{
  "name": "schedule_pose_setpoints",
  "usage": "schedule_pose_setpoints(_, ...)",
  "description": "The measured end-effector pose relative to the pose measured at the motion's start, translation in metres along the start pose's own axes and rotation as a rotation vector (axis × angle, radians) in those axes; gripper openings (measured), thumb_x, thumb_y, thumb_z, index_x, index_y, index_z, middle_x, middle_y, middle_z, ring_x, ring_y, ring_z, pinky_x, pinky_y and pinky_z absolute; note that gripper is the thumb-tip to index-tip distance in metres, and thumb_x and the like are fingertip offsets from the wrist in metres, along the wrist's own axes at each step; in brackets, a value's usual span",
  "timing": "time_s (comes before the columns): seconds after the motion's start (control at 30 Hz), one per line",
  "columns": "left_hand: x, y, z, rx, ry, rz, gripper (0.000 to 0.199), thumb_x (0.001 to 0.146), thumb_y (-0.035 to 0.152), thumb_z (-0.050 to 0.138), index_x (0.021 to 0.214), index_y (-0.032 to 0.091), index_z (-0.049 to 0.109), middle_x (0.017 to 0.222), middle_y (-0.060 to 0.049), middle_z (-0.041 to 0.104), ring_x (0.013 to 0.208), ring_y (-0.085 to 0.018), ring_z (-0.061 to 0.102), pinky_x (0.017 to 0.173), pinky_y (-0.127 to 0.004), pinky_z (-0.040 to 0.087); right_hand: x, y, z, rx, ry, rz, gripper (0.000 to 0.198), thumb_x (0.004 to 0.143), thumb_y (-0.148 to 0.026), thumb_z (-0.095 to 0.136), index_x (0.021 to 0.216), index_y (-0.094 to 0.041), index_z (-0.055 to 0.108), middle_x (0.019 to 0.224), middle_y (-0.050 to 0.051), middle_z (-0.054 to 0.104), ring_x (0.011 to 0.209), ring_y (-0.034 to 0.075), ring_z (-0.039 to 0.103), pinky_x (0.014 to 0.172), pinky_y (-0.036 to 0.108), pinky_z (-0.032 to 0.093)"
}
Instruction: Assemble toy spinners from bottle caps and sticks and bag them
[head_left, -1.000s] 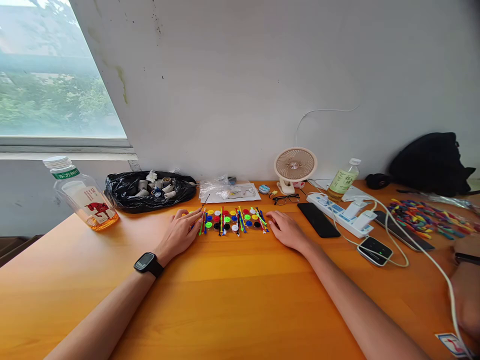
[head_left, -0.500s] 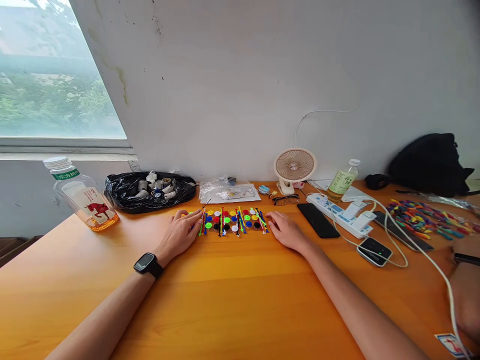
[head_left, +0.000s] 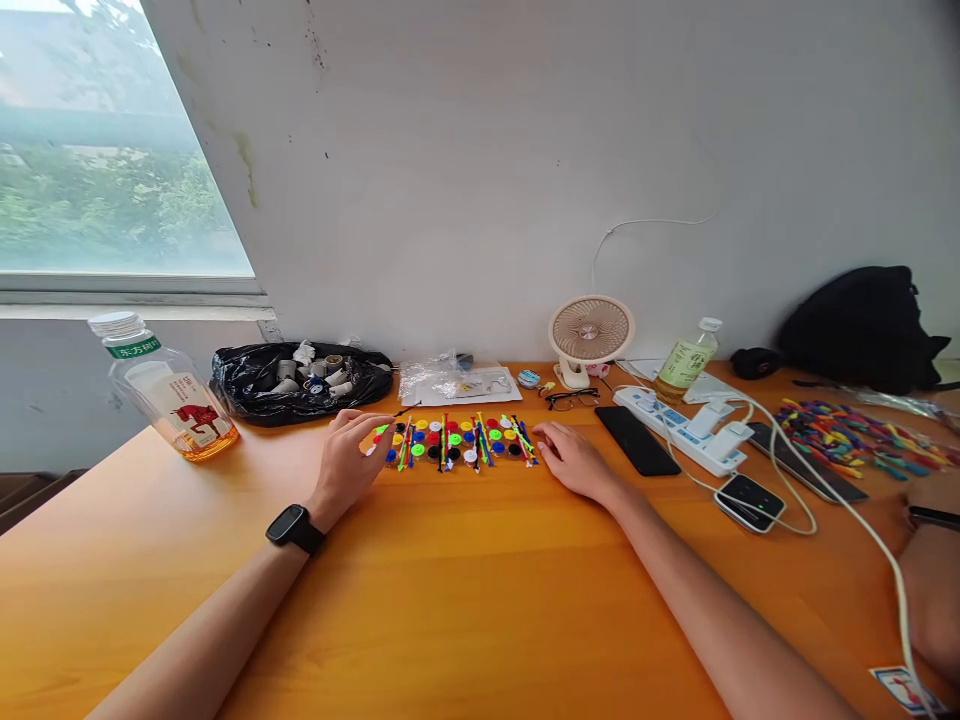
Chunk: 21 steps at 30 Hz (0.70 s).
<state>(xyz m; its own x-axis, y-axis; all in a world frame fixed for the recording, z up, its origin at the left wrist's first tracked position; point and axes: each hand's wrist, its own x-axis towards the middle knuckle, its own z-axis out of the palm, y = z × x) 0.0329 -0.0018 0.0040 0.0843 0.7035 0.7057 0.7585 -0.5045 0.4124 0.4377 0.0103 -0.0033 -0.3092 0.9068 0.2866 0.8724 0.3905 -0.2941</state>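
Note:
Rows of small round coloured discs (head_left: 418,450) lie on the table, with bundles of thin coloured plastic sticks (head_left: 443,440) laid across them. My left hand (head_left: 346,455), wearing a black watch, is at their left end. Its thumb and index finger are apart, tips near the leftmost discs. A thin dark strip (head_left: 409,409) extends beyond the index fingertip; whether the finger touches it is unclear. At the right end, my right hand (head_left: 574,460) rests on the table, fingers loosely bent and apart, fingertips close to the last sticks.
A tea bottle (head_left: 180,405) and a black plastic bag (head_left: 251,395) stand left. Behind are a fan (head_left: 591,330) and glasses (head_left: 571,400). Rightward lie a phone (head_left: 637,440), a power strip (head_left: 675,425) with cables, a second bottle (head_left: 684,365), a coloured pile (head_left: 855,435) and another person's arm (head_left: 934,580).
My left hand has drawn back leftward and lifted slightly off the left end, uncovering more discs and sticks; its thumb and index finger have parted. My right hand stays in place.

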Motion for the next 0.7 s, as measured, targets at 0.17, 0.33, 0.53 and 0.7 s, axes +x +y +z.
schedule_pose_setpoints(0.17,-0.003,0.035,-0.011,-0.289,-0.295,-0.044,0.025,0.096,0.045,0.068,0.087,0.025,0.08,0.087,-0.005,0.078,0.083,-0.022,0.066,0.076,-0.036,0.054,-0.001,-0.003,-0.005,0.022,-0.013,0.026,0.028,0.102,-0.015,0.05,0.125,-0.018,0.065,0.121,0.013,0.072,0.107,0.026,0.069,0.095,0.037,0.052)
schedule_pose_setpoints(0.33,-0.013,0.069,-0.01,-0.468,-0.738,0.089,0.022,0.096,0.046,0.068,0.1,0.029,0.083,0.1,-0.005,0.081,0.099,-0.025,0.068,0.093,-0.042,0.055,-0.001,-0.004,-0.005,0.027,-0.002,0.011,0.027,0.102,-0.015,0.05,0.124,-0.017,0.066,0.121,0.014,0.072,0.107,0.026,0.069,0.094,0.038,0.052)
schedule_pose_setpoints(0.53,-0.02,0.09,-0.011,-0.305,-0.793,0.302,0.025,0.091,0.044,0.074,0.113,0.036,0.081,0.13,-0.004,0.075,0.114,-0.029,0.062,0.103,-0.048,0.052,-0.001,-0.002,-0.004,0.019,-0.007,0.011,0.027,0.102,-0.015,0.052,0.125,-0.02,0.066,0.12,0.012,0.073,0.108,0.025,0.069,0.094,0.035,0.052)
schedule_pose_setpoints(0.7,-0.014,0.073,-0.009,-0.211,-0.513,0.219,0.022,0.1,0.041,0.062,0.105,0.031,0.081,0.131,-0.004,0.074,0.118,-0.028,0.06,0.106,-0.046,0.049,-0.001,-0.002,-0.005,0.007,-0.017,-0.005,0.026,0.102,-0.015,0.051,0.124,-0.02,0.065,0.123,0.012,0.072,0.113,0.026,0.068,0.1,0.038,0.051)
